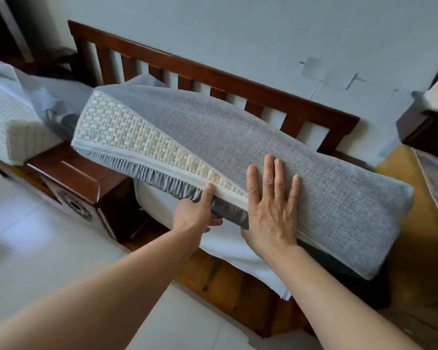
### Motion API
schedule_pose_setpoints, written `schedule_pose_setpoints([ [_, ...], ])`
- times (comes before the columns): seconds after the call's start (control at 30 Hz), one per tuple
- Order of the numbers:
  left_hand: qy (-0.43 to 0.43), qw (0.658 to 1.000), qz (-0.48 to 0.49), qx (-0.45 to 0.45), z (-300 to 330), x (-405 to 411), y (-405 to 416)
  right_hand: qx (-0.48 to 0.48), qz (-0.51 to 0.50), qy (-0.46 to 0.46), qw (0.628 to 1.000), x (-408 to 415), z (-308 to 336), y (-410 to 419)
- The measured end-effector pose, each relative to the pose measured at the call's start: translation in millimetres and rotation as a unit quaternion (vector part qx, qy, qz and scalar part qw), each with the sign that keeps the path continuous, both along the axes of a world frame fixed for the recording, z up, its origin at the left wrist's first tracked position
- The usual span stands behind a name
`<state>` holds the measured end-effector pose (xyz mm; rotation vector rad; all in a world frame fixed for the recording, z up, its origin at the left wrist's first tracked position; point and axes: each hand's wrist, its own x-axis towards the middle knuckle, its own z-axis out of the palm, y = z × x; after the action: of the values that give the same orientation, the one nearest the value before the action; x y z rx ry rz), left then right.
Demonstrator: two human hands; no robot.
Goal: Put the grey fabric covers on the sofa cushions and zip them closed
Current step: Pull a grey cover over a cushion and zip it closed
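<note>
The long cushion [127, 132] lies along the front edge of the wooden sofa frame [213, 77], mostly inside its grey cover [276, 152]; the woven cream side shows through a gap in the cover that is widest at the left end. The right hand [272, 205] lies flat on the cover's top face, fingers straight and slightly spread, pressing down just right of where the zipper [142, 157] has closed. The left hand [197, 210] grips the cover's gathered lower edge, thumb up against the zipper track and fingers curled under the fabric; whether it pinches the slider itself I cannot tell. The likely trouble from here is the bunched satin lining beside the track catching in the teeth as the slider runs left, or the two sides standing too far apart over the bulging cushion, so the zip strains or splits. If the right hand lifts, the cover could spring open again. Counted: 2 hands, 1 cushion being covered, 1 zipper, and 1 more cushion [13, 127] at the sofa's left end, only partly in its cover.
</note>
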<state>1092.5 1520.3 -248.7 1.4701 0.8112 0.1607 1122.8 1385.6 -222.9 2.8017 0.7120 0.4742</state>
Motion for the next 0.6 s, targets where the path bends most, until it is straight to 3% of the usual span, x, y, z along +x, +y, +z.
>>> schedule_pose_setpoints([
  [0.13, 0.046, 0.996, -0.071, -0.019, 21.2, 48.6, 2.2, -0.001, -0.031, 0.015, 0.999, 41.0, 12.3, 0.3],
  [0.33, 0.035, 0.996, -0.078, -0.014, 43.3, 126.5, -6.0, 0.024, -0.052, 0.047, 0.997, 110.5, 41.0, 1.2],
  [0.6, 0.018, 0.975, -0.029, 0.221, 99.6, 240.4, 44.0, 0.052, -0.106, 0.090, 0.989, 236.2, 105.2, 15.9],
])
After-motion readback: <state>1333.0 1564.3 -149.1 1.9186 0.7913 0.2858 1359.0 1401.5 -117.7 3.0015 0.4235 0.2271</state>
